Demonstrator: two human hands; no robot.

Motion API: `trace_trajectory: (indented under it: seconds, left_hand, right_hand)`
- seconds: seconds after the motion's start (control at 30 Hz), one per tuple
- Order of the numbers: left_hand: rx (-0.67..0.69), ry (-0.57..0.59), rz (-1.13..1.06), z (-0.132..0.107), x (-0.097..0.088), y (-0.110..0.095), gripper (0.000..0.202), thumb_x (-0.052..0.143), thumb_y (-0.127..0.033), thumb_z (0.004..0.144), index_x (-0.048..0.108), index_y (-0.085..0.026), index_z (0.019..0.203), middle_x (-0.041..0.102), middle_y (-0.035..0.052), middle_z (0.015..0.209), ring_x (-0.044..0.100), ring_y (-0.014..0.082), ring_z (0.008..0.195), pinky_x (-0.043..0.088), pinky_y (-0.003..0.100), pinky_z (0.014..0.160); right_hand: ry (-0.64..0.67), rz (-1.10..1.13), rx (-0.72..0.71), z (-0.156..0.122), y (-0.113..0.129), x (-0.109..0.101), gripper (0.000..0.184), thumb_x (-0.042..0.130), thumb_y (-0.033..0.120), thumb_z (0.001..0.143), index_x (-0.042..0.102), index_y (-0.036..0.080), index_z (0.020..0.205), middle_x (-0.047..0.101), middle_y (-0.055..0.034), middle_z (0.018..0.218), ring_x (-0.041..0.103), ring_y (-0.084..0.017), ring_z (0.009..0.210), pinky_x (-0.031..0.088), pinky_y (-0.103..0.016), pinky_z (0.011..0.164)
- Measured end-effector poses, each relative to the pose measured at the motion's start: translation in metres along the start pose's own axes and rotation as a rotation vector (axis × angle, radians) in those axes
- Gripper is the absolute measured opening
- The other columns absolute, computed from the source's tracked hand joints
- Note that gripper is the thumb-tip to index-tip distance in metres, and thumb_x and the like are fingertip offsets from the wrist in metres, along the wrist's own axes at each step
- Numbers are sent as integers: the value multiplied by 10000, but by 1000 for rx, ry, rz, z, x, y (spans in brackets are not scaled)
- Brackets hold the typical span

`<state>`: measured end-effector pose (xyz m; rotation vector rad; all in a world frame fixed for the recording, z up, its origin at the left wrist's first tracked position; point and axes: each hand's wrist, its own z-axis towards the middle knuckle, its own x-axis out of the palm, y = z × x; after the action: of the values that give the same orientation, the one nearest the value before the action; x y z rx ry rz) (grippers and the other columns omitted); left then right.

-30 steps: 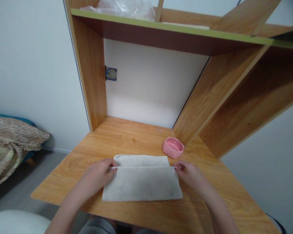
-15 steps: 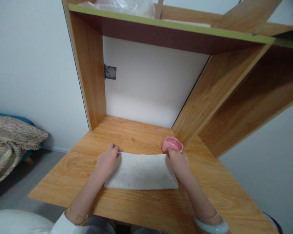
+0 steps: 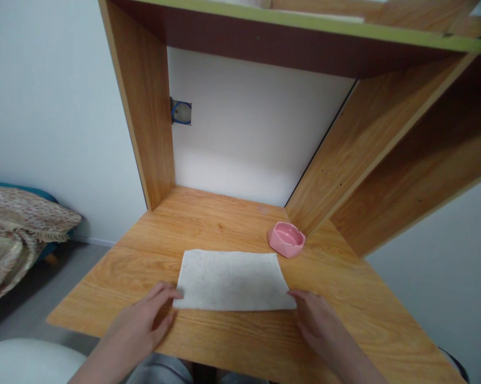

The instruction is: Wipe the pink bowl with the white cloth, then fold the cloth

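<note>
A greyish-white cloth point(image 3: 232, 281) lies flat on the wooden desk, one long edge towards me. My left hand point(image 3: 148, 314) is at its near left corner, the fingertips resting on the cloth's side edge and the thumb held apart below. At the near right corner, my right hand point(image 3: 316, 320) touches the edge with its fingertips, the thumb lower and apart from them. Neither hand grips the cloth. Just beyond the cloth's far right corner sits a pink angular ashtray-like dish point(image 3: 286, 239), touched by neither hand.
The wooden desk point(image 3: 220, 341) is bounded by upright panels at left and right point(image 3: 364, 154), with a green-edged shelf point(image 3: 256, 37) overhead. A socket box point(image 3: 182, 113) opens in the back wall. At left is a bed-like piece with a patterned throw point(image 3: 20, 229).
Both hands have come away from the cloth's far corners and moved towards me to its near corners. The cloth's far left corner now shows. The dish is fully uncovered.
</note>
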<state>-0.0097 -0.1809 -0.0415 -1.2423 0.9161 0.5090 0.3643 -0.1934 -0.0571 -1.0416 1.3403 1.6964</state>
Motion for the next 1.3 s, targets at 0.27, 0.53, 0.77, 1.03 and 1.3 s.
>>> trace_trajectory:
  seconds: [0.27,0.53,0.77,1.03,1.3]
  left_hand:
    - [-69,5,6,11,4,-4,236,373,-249,804,585,-248,907,593,32,981,596,172,831,458,285,778]
    - [-65,35,-152,-1,-14,-4,232,405,-408,800,557,-233,783,621,1,805,568,174,768,435,246,706]
    - [-172,-88,-112,35,-14,-21,220,366,-352,789,525,-200,775,601,-8,717,553,165,662,404,257,614]
    - [-313,-115,170,58,1,-29,183,371,-262,824,524,-189,893,602,44,925,586,191,821,405,269,655]
    - [-128,-27,157,43,32,-67,280,331,-267,879,502,-267,1101,532,28,1075,601,163,853,430,249,663]
  right_hand:
    - [-58,49,20,6,8,2,185,442,216,757,619,235,809,582,-73,1086,488,-233,1053,349,-416,928]
    - [-65,451,164,-7,12,-13,204,504,394,716,598,214,734,632,-52,763,580,-199,778,458,-293,724]
    - [-193,490,321,27,11,4,273,493,437,663,590,184,692,467,31,501,450,-129,478,366,-241,464]
    - [-212,94,386,35,13,15,221,440,350,723,585,193,780,544,0,586,520,-167,559,371,-276,546]
    - [-205,239,412,23,-8,16,306,508,462,696,600,177,757,526,7,545,515,-163,528,388,-271,514]
